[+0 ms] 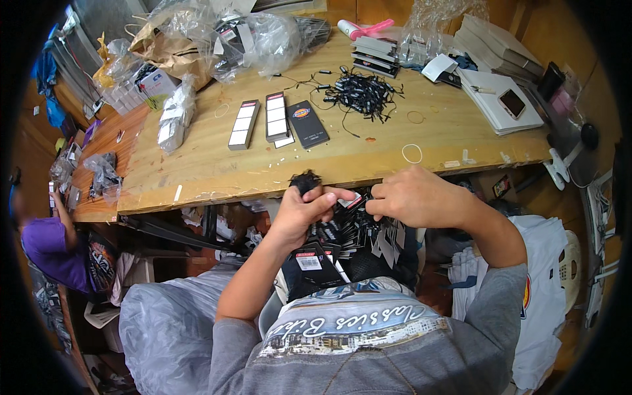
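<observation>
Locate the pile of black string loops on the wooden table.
The pile of black string loops lies on the wooden table, upper middle, right of the single black tag.

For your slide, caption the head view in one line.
Left hand and right hand sort black tags below a plywood table.

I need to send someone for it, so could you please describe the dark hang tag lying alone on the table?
On the wooden table, look left of the heap of black string loops. Beside two strips of white labels lies the dark hang tag, the only black card there, with a small round emblem.
</observation>
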{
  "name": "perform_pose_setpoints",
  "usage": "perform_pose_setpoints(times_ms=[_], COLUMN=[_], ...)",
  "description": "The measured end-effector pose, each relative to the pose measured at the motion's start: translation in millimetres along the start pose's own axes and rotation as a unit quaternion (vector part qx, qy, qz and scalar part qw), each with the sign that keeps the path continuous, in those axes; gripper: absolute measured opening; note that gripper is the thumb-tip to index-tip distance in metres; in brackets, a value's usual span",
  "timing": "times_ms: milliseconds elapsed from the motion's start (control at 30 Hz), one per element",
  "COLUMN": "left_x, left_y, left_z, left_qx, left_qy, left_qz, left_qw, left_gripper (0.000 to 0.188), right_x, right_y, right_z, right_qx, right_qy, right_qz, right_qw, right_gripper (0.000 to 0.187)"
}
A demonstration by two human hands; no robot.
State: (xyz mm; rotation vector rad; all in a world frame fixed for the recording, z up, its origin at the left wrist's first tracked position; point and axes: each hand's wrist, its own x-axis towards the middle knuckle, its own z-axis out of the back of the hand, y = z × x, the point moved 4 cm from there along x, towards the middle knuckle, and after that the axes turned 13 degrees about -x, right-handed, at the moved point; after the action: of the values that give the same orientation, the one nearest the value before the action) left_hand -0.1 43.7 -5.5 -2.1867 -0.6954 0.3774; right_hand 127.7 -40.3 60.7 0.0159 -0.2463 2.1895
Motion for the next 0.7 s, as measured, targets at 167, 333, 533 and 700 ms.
perform_pose_setpoints(times_ms=[167,333,533,700], left_x=[11,13,13,13], left_y=[14,19,17,18], left_z=[-16,-7,-7,-10], left_qx=[0.066,0.098,0.124,0.147], left_qy=[0.017,0.033,0.027,0.017], left_qz=[0.014,0.022,0.030,0.056], left_qw=[0.998,0.994,0.991,0.987], left_gripper=[0.011,0.007,0.014,0.019], right_x=[10,10,7,7], right_y=[4,6,13,11], right_z=[0,-5,-6,-9], right_qx=[-0.002,-0.009,-0.047,-0.095], right_qy=[-0.024,-0.038,-0.133,-0.137], right_qz=[0.031,0.030,0.068,0.024], right_qw=[0.999,0.999,0.988,0.986], right_gripper=[0.013,0.014,0.011,0.012])
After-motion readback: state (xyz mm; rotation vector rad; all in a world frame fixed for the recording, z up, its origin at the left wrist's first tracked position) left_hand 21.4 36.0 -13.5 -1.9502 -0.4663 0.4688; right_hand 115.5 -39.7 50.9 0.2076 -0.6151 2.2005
